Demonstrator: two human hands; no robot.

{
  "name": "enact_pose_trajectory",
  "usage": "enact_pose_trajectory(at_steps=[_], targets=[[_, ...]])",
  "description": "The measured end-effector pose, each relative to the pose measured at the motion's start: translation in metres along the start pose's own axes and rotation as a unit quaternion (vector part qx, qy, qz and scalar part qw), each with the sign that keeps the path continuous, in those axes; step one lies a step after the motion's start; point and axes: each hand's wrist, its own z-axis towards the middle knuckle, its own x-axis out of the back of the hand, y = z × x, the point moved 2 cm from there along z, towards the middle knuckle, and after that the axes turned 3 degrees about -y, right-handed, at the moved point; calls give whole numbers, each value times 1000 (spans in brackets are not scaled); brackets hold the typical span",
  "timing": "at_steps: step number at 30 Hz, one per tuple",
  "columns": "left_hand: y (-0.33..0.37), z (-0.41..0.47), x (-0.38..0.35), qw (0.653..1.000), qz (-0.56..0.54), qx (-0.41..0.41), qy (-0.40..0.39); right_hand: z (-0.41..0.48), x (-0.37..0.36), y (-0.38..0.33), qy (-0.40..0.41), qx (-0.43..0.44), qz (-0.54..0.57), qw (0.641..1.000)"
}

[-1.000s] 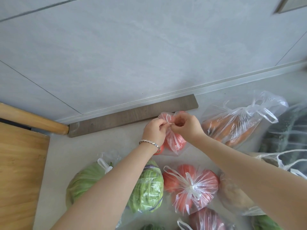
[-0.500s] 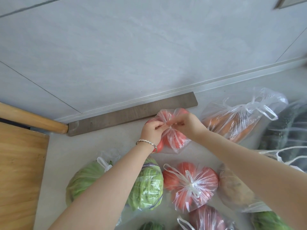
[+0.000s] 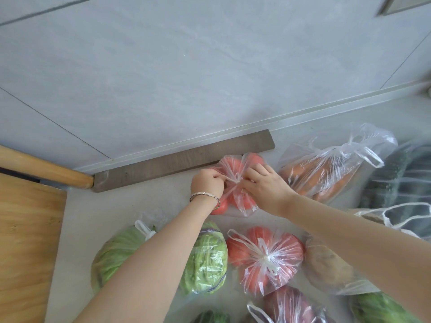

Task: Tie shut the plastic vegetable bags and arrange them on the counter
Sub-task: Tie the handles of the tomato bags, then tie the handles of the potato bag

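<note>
A clear plastic bag of tomatoes (image 3: 235, 165) lies on the pale counter (image 3: 98, 213) near the back wall. My left hand (image 3: 206, 184), with a bracelet on its wrist, pinches one handle strip of this bag. My right hand (image 3: 263, 186) pinches the other strip, and the two strips meet in a knot between my hands. A second tomato bag (image 3: 265, 257), tied with a white knot, lies closer to me. A tied bag of carrots (image 3: 326, 173) lies to the right.
A cabbage bag (image 3: 116, 252) and a green bean bag (image 3: 207, 262) lie at front left, a potato bag (image 3: 326, 266) at front right, dark green vegetables (image 3: 401, 178) far right. A wooden board (image 3: 25, 241), a rolling pin (image 3: 42, 169) and a grey strip (image 3: 182, 159) lie at left and back.
My hands have drawn apart sideways, pulling the handle strips tight, and the bag's neck has gathered into a knot. The bag has settled lower on the counter.
</note>
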Motion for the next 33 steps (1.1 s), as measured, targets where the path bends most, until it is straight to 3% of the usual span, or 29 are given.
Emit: enact_pose_trajectory(at_steps=[4,7,9,11,14,17,21,25,28,30,33], targets=[[1,3,1,999,-5,44,20,6,1,-7,-8,-84,23,996],[-2,-2,4,998,19,52,-18,13,7,-12,-101,-195,123,968],[-2,-9,12,993,119,8,-18,13,14,-14,-178,-251,216,927],[5,-20,22,967,241,-81,24,12,30,-17,-204,-264,261,906],[20,-47,26,963,206,-171,-1,-3,71,-26,-227,-248,258,906],[33,-84,13,976,70,-147,-142,-33,108,-31,-198,-260,245,913],[49,-141,-19,952,-19,-151,-265,-98,149,-24,-124,-341,227,904],[61,-174,-53,941,3,-200,-274,-163,171,-6,-33,-420,138,896],[75,-196,-77,932,38,-239,-270,-198,176,4,15,-501,127,856],[87,-209,-91,926,67,-253,-272,-210,173,12,-8,-526,154,837],[104,-225,-119,914,136,-276,-265,-215,166,28,-81,-503,200,837]])
